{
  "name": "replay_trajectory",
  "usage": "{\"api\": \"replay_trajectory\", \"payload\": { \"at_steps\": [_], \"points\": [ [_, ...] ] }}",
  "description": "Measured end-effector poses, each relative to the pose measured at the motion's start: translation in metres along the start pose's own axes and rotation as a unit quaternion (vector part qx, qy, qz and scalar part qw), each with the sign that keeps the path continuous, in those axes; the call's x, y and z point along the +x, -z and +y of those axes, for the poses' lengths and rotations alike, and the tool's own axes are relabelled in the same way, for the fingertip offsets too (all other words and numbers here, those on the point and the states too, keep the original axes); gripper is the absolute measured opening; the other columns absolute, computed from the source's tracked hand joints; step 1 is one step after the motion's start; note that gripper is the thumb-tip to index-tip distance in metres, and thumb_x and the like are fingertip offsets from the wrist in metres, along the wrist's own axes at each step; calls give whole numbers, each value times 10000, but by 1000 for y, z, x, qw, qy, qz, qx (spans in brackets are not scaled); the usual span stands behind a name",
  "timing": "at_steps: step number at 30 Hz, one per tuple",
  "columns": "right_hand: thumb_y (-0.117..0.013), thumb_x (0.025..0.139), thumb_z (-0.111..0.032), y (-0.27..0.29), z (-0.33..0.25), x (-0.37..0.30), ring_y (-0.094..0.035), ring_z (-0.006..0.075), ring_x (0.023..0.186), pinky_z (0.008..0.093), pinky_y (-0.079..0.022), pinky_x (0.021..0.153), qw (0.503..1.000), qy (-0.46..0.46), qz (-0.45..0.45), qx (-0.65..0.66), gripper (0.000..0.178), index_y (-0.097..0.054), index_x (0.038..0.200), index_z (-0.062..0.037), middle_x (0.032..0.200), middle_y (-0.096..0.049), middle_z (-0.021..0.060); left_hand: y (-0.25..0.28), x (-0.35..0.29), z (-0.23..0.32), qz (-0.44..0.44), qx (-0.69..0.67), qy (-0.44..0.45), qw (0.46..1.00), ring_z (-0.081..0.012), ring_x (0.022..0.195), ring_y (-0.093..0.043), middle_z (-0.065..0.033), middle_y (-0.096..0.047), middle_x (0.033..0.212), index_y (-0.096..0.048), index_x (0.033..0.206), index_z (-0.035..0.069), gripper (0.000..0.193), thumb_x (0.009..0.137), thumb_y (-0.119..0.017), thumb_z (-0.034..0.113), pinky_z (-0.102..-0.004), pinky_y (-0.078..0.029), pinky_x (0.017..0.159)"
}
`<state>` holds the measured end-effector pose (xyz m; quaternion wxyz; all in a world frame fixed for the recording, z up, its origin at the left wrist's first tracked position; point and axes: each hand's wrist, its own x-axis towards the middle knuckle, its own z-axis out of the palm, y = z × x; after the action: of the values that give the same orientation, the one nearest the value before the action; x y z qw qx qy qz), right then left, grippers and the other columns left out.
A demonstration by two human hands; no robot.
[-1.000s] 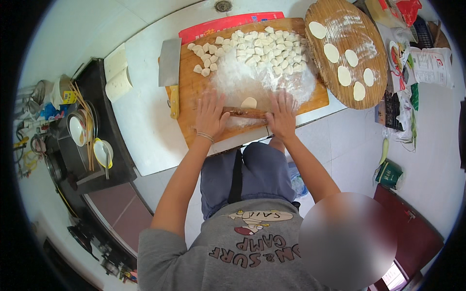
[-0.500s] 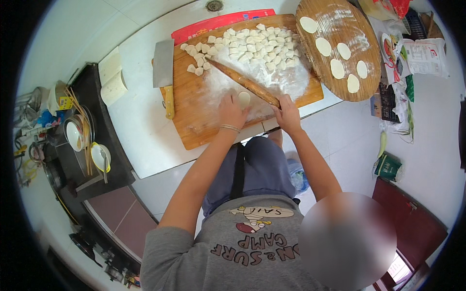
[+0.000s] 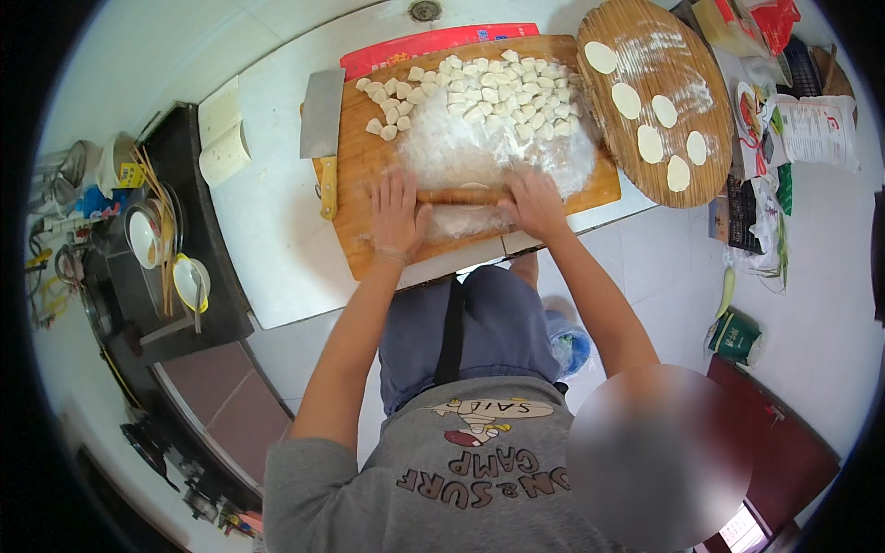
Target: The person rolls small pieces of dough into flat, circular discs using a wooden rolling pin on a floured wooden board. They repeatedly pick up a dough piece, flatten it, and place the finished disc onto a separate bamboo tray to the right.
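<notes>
Fingers outstretched, left hand (image 3: 398,208) and right hand (image 3: 536,205) press a brown rolling pin (image 3: 461,196) over pale, seemingly round dough (image 3: 475,186).

Pretty easily pegged as a kitchen, kinda homey-looking too, since dough pieces (image 3: 498,93) are spread over a floury cutting board (image 3: 358,164) beside a cleaver (image 3: 321,115), and bowls (image 3: 144,241) and chopsticks (image 3: 168,276) are seen on a dark counter (image 3: 124,304).

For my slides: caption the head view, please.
Left hand and right hand on a rolling pin, floured board below, dough pieces beyond.
</notes>
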<state>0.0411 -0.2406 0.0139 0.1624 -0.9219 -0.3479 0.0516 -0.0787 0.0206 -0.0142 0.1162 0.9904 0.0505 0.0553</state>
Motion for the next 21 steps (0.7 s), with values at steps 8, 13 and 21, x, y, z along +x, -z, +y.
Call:
{"api": "replay_trajectory", "payload": {
  "at_steps": [8, 13, 21],
  "points": [
    [-493, 904, -398, -14, -6, -47, -245, 396, 1421, 580, -133, 1150, 999, -1, 0, -40, 645, -343, 1482, -152, 1549, -268, 173, 21, -25, 8, -57, -60, -13, 996, -352, 1423, -252, -163, -266, 1552, -319, 1481, 72, 687, 928, -498, 438, -481, -205, 1157],
    [-432, 960, -320, -15, 1, 9, -261, 403, 1407, 571, -140, 1149, 994, -72, 78, -35, 576, -313, 1499, -155, 1538, -288, 174, 17, 27, 1, -24, -25, 9, 999, -357, 1417, -262, -155, -279, 1549, -313, 1484, 73, 699, 914, -518, 423, -480, -203, 1157],
    [-427, 960, -325, -18, -22, -33, -250, 376, 1417, 584, -161, 1137, 994, -73, 58, -61, 574, -314, 1503, -177, 1544, -278, 168, 15, -24, -12, -92, -52, -33, 994, -362, 1423, -245, -161, -276, 1549, -342, 1467, 46, 676, 925, -505, 415, -482, -187, 1162]
  ]
}}
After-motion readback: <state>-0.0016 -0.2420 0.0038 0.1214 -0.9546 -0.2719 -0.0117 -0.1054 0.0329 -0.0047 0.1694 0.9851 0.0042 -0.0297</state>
